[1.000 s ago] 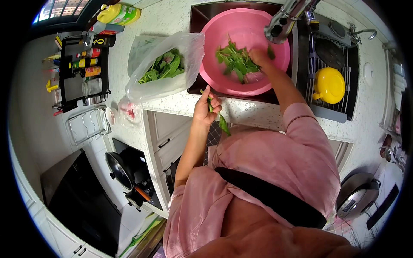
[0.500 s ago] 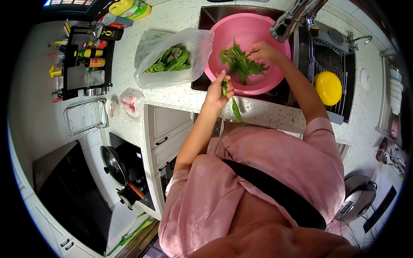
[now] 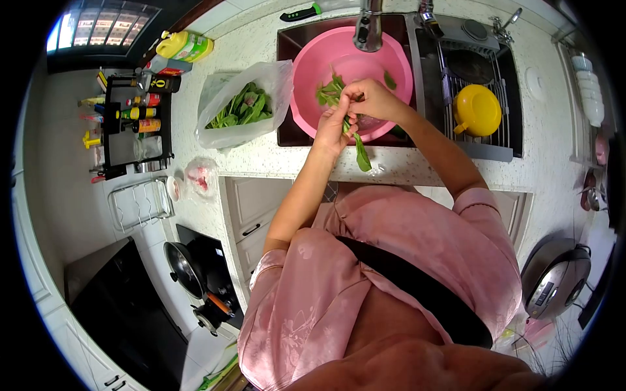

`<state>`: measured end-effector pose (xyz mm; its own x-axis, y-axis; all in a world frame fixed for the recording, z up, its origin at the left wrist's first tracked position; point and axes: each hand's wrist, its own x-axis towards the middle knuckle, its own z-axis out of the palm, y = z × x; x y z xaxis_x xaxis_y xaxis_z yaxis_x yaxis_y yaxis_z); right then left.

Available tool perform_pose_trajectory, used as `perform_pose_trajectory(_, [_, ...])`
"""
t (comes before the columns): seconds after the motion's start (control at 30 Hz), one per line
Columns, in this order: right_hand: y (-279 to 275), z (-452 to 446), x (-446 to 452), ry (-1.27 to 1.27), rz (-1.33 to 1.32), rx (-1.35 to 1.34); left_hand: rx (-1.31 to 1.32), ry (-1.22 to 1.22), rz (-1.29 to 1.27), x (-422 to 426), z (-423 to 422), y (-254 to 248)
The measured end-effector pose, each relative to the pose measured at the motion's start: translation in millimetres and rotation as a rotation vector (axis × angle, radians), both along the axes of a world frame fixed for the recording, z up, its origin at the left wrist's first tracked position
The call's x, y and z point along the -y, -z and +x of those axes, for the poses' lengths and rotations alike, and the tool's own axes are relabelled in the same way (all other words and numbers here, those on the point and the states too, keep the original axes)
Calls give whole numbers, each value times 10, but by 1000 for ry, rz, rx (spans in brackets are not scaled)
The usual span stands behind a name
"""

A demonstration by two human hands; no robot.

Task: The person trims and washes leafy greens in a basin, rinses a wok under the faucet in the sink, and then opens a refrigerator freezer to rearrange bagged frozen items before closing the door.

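Observation:
My left hand (image 3: 332, 128) is closed around a stalk of leafy greens, and one long leaf (image 3: 362, 155) hangs down below it over the counter edge. Pinched fingers of my right hand (image 3: 373, 101) meet the left fingertips at the same greens. Both hands are over the near part of a pink basin (image 3: 301, 98) standing in the sink. More green leaves (image 3: 330, 89) show in the basin behind my hands, and a single leaf (image 3: 390, 80) lies apart to the right. My fingers partly hide the held stalk.
Left of the basin is a plastic bag (image 3: 277, 98) of leafy greens (image 3: 241, 109). The faucet (image 3: 368, 32) reaches over the basin's far side. A yellow bowl (image 3: 479, 111) sits on the rack at right. A green-handled knife (image 3: 301, 12) lies behind the sink.
My right hand has moved from the bunch in the basin to my left hand, and their fingertips now meet at the greens. The camera view has shifted, with the basin appearing further left.

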<state>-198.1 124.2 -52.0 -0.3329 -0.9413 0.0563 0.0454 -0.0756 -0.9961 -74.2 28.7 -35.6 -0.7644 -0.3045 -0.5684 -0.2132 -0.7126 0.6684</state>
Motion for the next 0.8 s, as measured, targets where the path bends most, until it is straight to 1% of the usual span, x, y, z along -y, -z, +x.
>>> perform_pose_trajectory(0.03, [-16,-3,-32,-8,45,8,27,32,-103,-18,-7,24])
perform_pose_trajectory(0.17, [41,-10,-137,-27,-12,71,-2,42,-50,-40,-48,17])
perform_pose_trajectory(0.23, [72,-4,-206,-57,-74,299,-66,60,-11,-33,-70,33])
perform_pose_trajectory(0.27, [83,24,-246,-40,-73,298,-102,64,-9,-16,-73,35])
perform_pose_trajectory(0.33, [66,81,-333,142,-152,397,-91,9,76,61,-97,69])
perform_pose_trajectory(0.37, [60,84,-407,182,-63,399,-65,-6,87,100,-80,103])
perform_pose_trajectory(0.4, [116,59,-463,203,-61,395,-55,-8,121,134,-81,114])
perform_pose_trajectory(0.47, [267,24,-535,335,41,419,-19,-30,197,181,-51,152])
perform_pose_trajectory(0.5, [229,32,-613,427,84,474,-17,-28,202,183,-24,150])
perform_pose_trajectory(0.53, [323,2,-677,428,89,474,7,-33,217,185,-2,153])
perform_pose_trajectory(0.6, [645,-129,-810,705,52,293,34,-45,238,217,22,162])
perform_pose_trajectory(0.67, [898,-239,-939,935,186,66,58,-72,229,254,92,159])
perform_pose_trajectory(0.7, [840,-269,-1043,1003,331,-140,87,-97,215,250,104,115])
perform_pose_trajectory(0.8, [1137,-355,-1194,963,387,-110,75,-100,235,362,163,177])
